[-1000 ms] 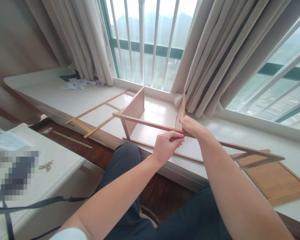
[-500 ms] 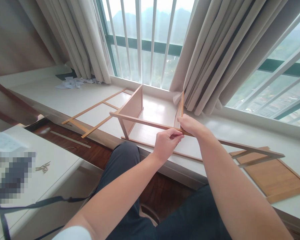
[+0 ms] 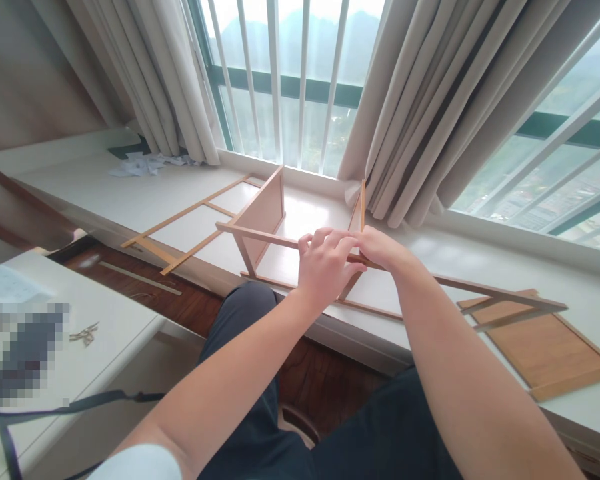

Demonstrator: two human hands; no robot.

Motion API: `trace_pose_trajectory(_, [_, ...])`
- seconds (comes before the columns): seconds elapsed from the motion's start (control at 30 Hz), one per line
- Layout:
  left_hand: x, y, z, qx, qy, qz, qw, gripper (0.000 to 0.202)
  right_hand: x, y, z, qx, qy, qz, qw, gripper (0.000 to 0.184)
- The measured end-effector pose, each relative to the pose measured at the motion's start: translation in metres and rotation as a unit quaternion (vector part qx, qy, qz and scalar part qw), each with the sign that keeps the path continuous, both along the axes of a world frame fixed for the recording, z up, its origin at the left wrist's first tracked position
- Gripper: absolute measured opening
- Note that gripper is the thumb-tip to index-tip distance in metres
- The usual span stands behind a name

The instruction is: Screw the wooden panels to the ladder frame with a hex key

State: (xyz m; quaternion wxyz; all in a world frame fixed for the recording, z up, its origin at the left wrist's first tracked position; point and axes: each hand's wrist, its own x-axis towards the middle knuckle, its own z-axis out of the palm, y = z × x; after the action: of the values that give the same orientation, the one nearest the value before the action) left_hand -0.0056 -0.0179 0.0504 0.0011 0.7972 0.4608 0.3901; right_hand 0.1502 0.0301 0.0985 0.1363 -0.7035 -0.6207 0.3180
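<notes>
A wooden shelf frame [image 3: 267, 235] lies on its side on the white window ledge, with a panel [image 3: 263, 217] standing upright across it. My left hand [image 3: 325, 263] is laid over the frame's upper rail, fingers on the far side and thumb on the near side. Right beside it, my right hand [image 3: 380, 248] is closed around the same rail, where a second crosspiece [image 3: 363, 200] meets it. Its fingertips are partly hidden. Beyond my right forearm the rail runs on to the right.
A ladder-like wooden frame [image 3: 190, 213] lies on the ledge [image 3: 80, 170] to the left, a wooden panel [image 3: 545, 347] to the right. Torn paper [image 3: 140, 164] is at the back left. Small sticks [image 3: 85, 333] lie on a white desk [image 3: 115, 327]. Curtains [image 3: 410, 120] hang behind.
My left hand has gone from a fingertip pinch beneath the rail to lying over its top with the fingers across it. My right hand stays at the joint.
</notes>
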Motion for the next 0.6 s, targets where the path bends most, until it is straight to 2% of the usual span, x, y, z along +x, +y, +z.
trace_pose_trajectory(0.13, [-0.009, 0.018, 0.006, -0.027, 0.040, -0.079, 0.996, 0.040, 0.000, -0.001, 0.000, -0.006, 0.017, 0.004, 1.000, 0.032])
trace_pose_trajectory(0.23, [-0.013, 0.026, 0.011, -0.049, 0.086, -0.109, 0.989, 0.042, 0.001, 0.000, 0.000, -0.008, 0.021, 0.004, 1.000, 0.029])
trace_pose_trajectory(0.4, [-0.016, 0.027, 0.020, -0.079, 0.116, -0.107, 0.984, 0.041, 0.001, -0.002, 0.004, -0.010, 0.022, 0.012, 1.000, 0.028])
trace_pose_trajectory(0.6, [-0.016, 0.028, 0.024, -0.074, 0.165, -0.115, 0.977, 0.038, 0.000, 0.000, 0.004, -0.006, 0.023, 0.021, 0.999, 0.030])
